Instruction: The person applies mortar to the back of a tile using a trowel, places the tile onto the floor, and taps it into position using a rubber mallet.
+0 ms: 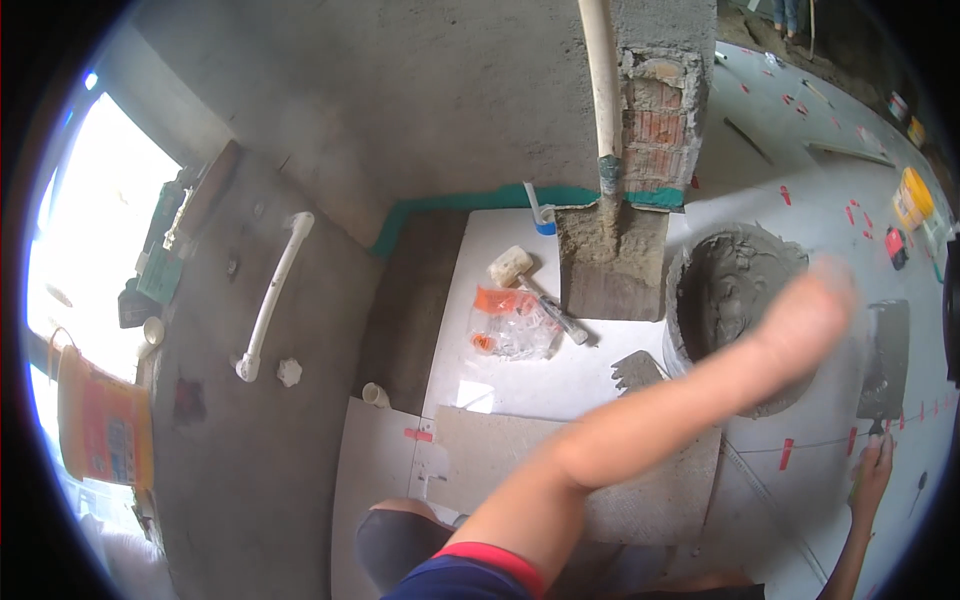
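Note:
My left arm reaches across to the right, and my left hand (820,295), smeared by motion, is over the right side of a bucket (682,335) of wet grey mortar (728,290). Its fingers cannot be made out. At the far right, my right hand (872,468) is closed around the handle of a flat trowel (884,355), whose grey-smeared blade points away from me. A grey notched spreader (636,373) lies left of the bucket. Nearer me is a tile (640,500) with a ridged, greyish surface, partly hidden by my arm.
A mortar-caked shovel (612,285) leans against the wall behind. Left of it lie a white-headed mallet (512,266) and a clear plastic bag (525,335) with orange pieces. Red clips (787,453) stick up along floor joints. A yellow bucket (912,198) stands far right; white pipe (275,295) crosses the left wall.

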A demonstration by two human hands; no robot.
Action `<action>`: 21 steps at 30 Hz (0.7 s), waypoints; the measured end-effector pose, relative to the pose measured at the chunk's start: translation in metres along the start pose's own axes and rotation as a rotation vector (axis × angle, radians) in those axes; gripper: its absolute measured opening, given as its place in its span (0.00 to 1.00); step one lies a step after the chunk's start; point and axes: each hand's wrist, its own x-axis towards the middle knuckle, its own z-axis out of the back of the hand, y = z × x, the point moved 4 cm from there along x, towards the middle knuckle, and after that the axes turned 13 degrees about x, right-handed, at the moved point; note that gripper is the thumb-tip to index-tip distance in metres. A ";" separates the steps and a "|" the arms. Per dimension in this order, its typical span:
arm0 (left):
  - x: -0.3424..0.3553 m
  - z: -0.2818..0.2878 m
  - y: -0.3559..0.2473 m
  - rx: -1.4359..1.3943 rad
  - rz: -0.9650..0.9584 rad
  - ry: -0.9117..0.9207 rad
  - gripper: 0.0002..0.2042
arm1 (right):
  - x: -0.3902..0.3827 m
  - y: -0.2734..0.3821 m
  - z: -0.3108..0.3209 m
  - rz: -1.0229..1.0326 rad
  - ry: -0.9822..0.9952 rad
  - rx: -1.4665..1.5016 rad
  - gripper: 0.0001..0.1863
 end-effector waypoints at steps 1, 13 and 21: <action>-0.004 0.002 0.036 -0.040 0.124 0.132 0.13 | -0.005 0.013 -0.006 0.170 0.006 -0.253 0.18; -0.087 -0.038 0.202 -0.024 0.867 0.392 0.17 | -0.023 0.040 -0.098 0.501 0.495 -1.208 0.20; -0.047 -0.044 0.172 -0.318 0.950 0.301 0.14 | -0.039 0.065 -0.081 0.243 0.562 -1.023 0.15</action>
